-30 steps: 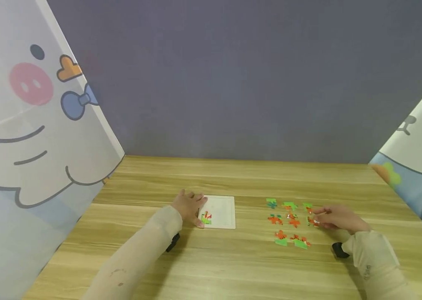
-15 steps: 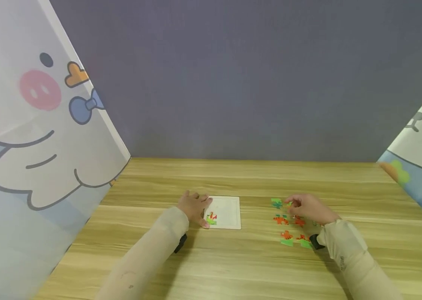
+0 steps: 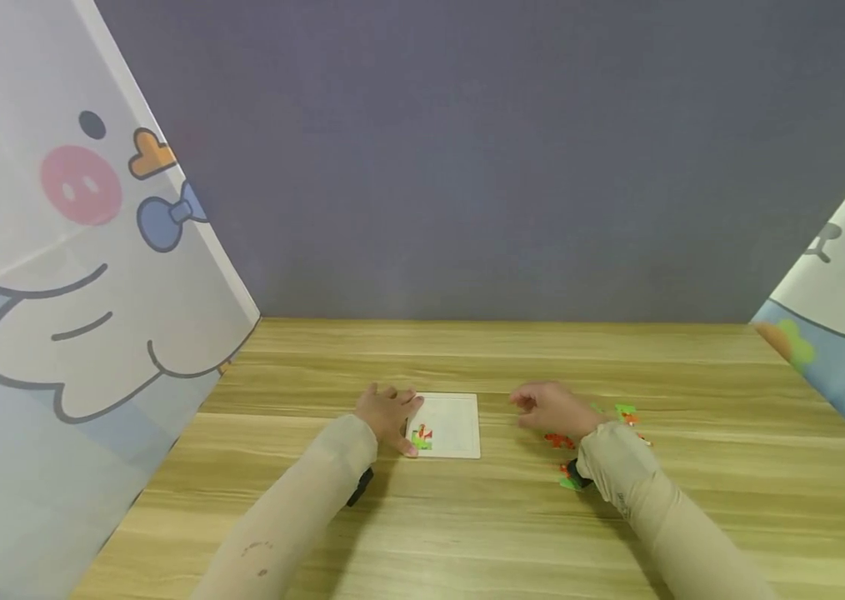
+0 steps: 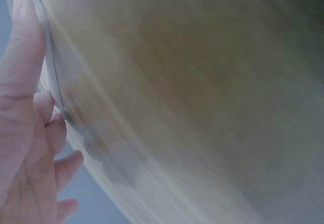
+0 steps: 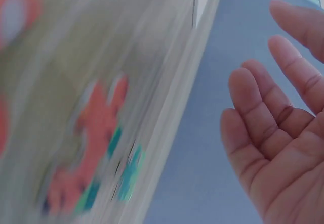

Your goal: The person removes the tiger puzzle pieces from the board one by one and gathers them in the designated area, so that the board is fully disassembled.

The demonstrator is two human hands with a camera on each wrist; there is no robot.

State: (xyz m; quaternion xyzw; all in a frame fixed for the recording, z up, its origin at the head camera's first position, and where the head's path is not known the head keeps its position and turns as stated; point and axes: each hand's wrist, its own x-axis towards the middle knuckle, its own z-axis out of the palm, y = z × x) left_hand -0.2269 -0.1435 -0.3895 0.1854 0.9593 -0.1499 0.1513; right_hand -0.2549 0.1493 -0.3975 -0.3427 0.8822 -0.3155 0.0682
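Note:
A white puzzle board lies flat on the table, with a small green and red puzzle piece in its lower left corner. Along the board's left edge rests my left hand, fingers spread and thumb at the near corner; the left wrist view shows its thumb against the edge. My right hand hovers over the loose pieces' left side, apart from the board. Its fingers are loosely bent, and no piece shows between them. Below it are an orange piece and a teal piece.
Loose orange and green puzzle pieces lie right of the board, several hidden under the right hand and sleeve. A grey wall stands behind the wooden table. Printed cartoon panels flank both sides.
My right hand has moved left from the rightmost loose pieces to the side nearer the board. The left hand stays on the board's left edge.

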